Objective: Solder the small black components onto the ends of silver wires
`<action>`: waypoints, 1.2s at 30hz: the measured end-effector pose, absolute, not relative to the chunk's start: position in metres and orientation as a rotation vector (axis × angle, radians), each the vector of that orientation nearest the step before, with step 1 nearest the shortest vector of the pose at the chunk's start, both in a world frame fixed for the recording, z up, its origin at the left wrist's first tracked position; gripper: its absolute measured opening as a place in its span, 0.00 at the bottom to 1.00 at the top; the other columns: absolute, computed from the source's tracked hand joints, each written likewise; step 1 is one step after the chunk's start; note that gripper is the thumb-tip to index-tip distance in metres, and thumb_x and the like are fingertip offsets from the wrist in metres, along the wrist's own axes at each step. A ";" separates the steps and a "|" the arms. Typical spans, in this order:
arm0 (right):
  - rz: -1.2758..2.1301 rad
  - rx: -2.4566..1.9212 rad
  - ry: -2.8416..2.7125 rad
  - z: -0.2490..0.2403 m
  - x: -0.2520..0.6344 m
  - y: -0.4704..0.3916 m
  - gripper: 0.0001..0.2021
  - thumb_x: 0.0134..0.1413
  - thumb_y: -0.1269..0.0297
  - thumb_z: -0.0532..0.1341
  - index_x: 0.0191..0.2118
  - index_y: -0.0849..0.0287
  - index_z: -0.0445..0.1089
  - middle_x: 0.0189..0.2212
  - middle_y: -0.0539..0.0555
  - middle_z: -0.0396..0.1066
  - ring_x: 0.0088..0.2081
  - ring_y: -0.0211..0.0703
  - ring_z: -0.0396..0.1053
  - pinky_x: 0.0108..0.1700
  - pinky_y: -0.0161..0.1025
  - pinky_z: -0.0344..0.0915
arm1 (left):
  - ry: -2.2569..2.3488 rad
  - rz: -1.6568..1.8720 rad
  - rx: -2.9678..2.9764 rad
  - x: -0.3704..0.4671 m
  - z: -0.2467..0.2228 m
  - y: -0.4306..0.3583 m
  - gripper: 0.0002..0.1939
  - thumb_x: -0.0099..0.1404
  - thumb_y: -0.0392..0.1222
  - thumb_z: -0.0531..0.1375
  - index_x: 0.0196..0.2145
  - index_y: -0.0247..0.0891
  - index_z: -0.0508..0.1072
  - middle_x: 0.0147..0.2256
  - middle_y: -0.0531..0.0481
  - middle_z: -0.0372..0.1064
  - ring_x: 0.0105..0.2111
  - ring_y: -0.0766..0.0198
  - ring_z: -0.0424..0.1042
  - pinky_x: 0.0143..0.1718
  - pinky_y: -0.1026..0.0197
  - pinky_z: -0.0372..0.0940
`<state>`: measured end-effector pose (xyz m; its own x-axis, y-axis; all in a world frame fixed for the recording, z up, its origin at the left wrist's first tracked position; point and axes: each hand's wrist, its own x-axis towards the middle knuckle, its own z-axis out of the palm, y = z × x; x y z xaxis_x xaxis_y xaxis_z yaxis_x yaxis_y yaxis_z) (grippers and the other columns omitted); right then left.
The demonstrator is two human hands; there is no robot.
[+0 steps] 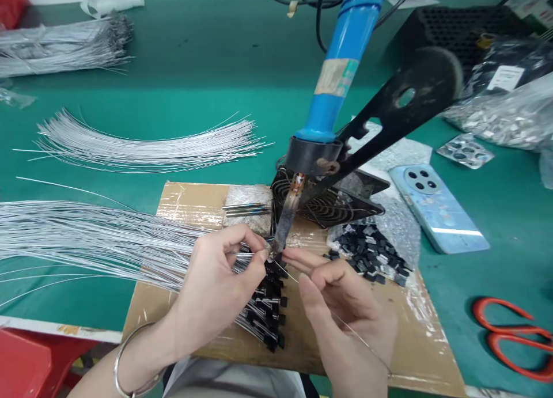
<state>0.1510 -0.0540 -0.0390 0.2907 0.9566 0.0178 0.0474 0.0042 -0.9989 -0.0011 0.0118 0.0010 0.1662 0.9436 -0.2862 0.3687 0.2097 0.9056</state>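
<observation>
Left hand (222, 280) has its grip closed on thin grey wire (240, 253) beside the blue-handled soldering iron (330, 101); right hand (345, 317) pinches a fine silvery strand (288, 273) above brown cardboard (401, 334).

1. Workshop, looks like a soldering/assembly bench.
2. Main cue: blue-handled soldering iron (332, 93) clamped in black bracket (427, 75), tip angled down over the work spot.
3. Small black fan (328, 211) right beside the iron's tip.
4. Green bench top (207, 107), cardboard sheet (415, 329) laid on it as work surface.
5. Wire in bulk: long grey bundle (86, 231) on left, curved loose bundle (151, 153) behind it, thicker bundle (64, 44) at back left.
6. Small parts in quantity: black pieces (371, 251) heaped on clear plastic, bagged metal bits (505, 118).
7. Red-handled scissors (510, 329), black crate (458, 29) at back.
</observation>
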 end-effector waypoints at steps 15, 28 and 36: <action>0.945 -1.349 -1.018 -0.040 0.149 -0.053 0.11 0.63 0.74 0.64 0.31 0.54 0.69 0.47 0.51 0.84 0.50 0.41 0.82 0.50 0.31 0.77 | 1.407 0.659 1.352 -0.001 0.001 0.012 0.06 0.63 0.38 0.61 0.28 0.38 0.74 0.32 0.48 0.78 0.34 0.59 0.75 0.31 0.60 0.62; 0.945 -1.361 -0.988 -0.040 0.146 -0.054 0.10 0.62 0.73 0.65 0.30 0.54 0.69 0.46 0.54 0.84 0.49 0.46 0.82 0.50 0.36 0.79 | 1.412 0.664 1.376 -0.001 0.001 0.011 0.07 0.63 0.37 0.60 0.28 0.38 0.74 0.33 0.47 0.79 0.35 0.57 0.75 0.33 0.59 0.64; 0.891 -1.399 -1.009 -0.039 0.144 -0.055 0.10 0.62 0.73 0.65 0.29 0.55 0.68 0.46 0.56 0.84 0.47 0.47 0.83 0.47 0.36 0.80 | 1.422 0.642 1.366 -0.001 0.001 0.011 0.06 0.63 0.38 0.61 0.28 0.38 0.74 0.32 0.47 0.78 0.35 0.58 0.75 0.34 0.59 0.65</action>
<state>0.1445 -0.0550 -0.0394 0.3455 0.9378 0.0340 0.0820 0.0059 -0.9966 -0.0007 0.0106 0.0011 0.1611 0.9407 -0.2985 0.3986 0.2147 0.8917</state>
